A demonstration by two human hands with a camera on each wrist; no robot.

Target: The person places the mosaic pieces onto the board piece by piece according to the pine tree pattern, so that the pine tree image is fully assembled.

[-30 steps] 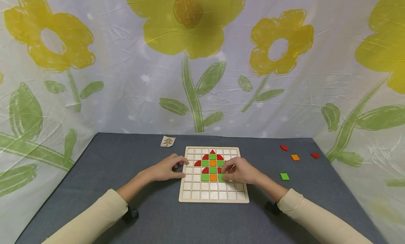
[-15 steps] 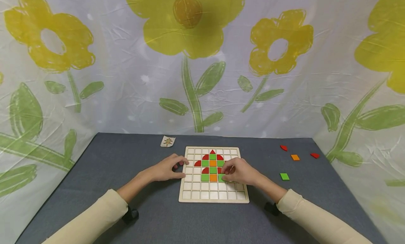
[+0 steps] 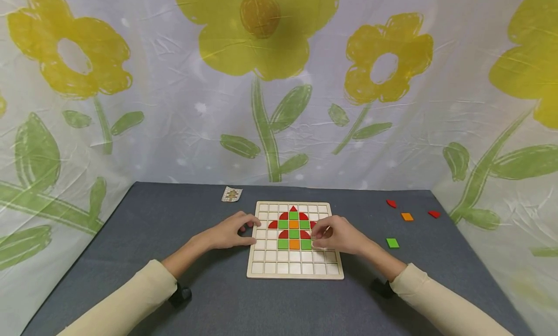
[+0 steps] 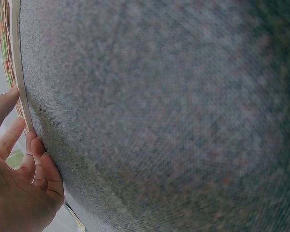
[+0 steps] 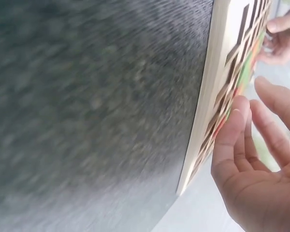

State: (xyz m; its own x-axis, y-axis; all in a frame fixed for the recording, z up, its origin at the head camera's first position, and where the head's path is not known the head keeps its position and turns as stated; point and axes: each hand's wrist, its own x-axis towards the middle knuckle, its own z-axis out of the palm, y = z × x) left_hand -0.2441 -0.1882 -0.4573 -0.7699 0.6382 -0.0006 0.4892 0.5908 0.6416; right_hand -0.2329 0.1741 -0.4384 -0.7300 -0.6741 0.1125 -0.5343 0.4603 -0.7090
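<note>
A wooden grid board [image 3: 283,268] lies in the middle of the table, with red, green and orange tiles set in its cells. At its left edge my left hand [image 3: 231,232] rests thumb and fingertips on the frame; the left wrist view shows them against the board edge [image 4: 17,67]. Over the board's right side hovers my right hand [image 3: 340,235], fingers loosely bent, just right of a green square tile [image 3: 306,244]. Nothing shows between thumb and fingers of the right hand [image 5: 261,179] in the right wrist view. The hand covers some cells on that side.
To the right lie loose tiles: a red rounded piece [image 3: 391,204], another red piece [image 3: 433,214], an orange square [image 3: 407,217] and a green square [image 3: 392,243]. A small pattern card [image 3: 231,194] lies behind the board. A flower-printed cloth [image 3: 183,108] hangs around the table.
My right hand has let go of the green square tile in the board and drawn back slightly to the right, uncovering it and a red tile. My left hand stays put.
</note>
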